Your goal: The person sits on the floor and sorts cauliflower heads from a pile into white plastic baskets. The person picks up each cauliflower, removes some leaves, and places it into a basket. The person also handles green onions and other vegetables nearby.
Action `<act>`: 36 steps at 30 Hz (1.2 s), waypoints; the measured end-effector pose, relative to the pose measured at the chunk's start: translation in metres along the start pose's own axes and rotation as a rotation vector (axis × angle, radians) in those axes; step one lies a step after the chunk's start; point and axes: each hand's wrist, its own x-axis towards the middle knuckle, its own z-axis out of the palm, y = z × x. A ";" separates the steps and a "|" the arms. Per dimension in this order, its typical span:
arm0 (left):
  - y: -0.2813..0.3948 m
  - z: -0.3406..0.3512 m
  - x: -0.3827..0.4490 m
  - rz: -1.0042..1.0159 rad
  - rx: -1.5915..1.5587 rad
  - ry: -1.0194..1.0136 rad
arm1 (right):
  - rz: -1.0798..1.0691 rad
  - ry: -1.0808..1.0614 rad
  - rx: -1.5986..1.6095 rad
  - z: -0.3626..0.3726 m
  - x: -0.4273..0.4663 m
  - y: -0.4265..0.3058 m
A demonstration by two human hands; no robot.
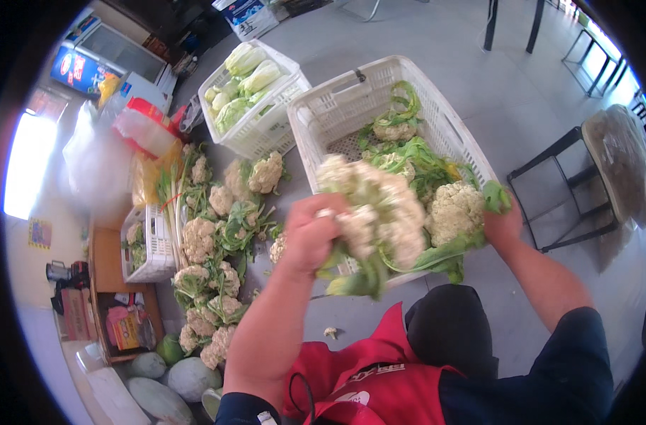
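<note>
My left hand (313, 228) is closed on a cauliflower (397, 207), which is blurred and shows its branching underside and some green leaves. It hangs over the near part of a white plastic crate (429, 79). At the crate's right side, my right hand (503, 220) grips a second cauliflower (455, 212) by its leaves at the edge. Inside the crate lie a leafy cauliflower (394, 130) and loose green leaves (429, 164). My fingertips on the right are partly hidden by a leaf.
Several cauliflowers (199, 239) are heaped on the floor to the left. Behind them stands a crate of Chinese cabbages (259, 77). Winter melons (193, 378) lie at the lower left, near a wooden cabinet (108, 255). A stool (577, 180) stands on the right.
</note>
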 end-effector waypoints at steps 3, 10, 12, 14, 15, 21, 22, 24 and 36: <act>-0.027 0.039 0.017 -0.145 0.614 -0.001 | -0.004 -0.007 -0.047 -0.004 -0.003 -0.010; -0.105 -0.023 -0.051 -0.054 0.997 -0.108 | 0.115 -0.141 -0.302 0.025 0.023 0.023; -0.087 -0.058 -0.105 -0.142 0.970 -0.145 | 0.073 -0.188 -0.502 0.022 0.017 0.009; -0.083 -0.117 -0.162 -0.244 0.885 -0.035 | 0.021 -0.200 -0.477 0.022 0.045 0.050; -0.079 -0.145 -0.184 -0.428 0.870 0.090 | 0.137 -0.114 -0.276 0.024 0.066 0.085; -0.166 -0.294 -0.316 -0.761 0.887 0.672 | -0.066 -0.292 -0.682 0.015 0.098 0.086; -0.177 -0.299 -0.315 -0.712 0.788 0.749 | -0.081 -0.296 -0.688 0.011 0.094 0.082; -0.196 -0.313 -0.281 -0.564 0.945 0.741 | -0.105 -0.302 -0.696 0.008 0.086 0.073; -0.239 -0.337 -0.057 -0.528 1.273 0.456 | -0.345 -0.304 -0.782 0.000 0.012 0.061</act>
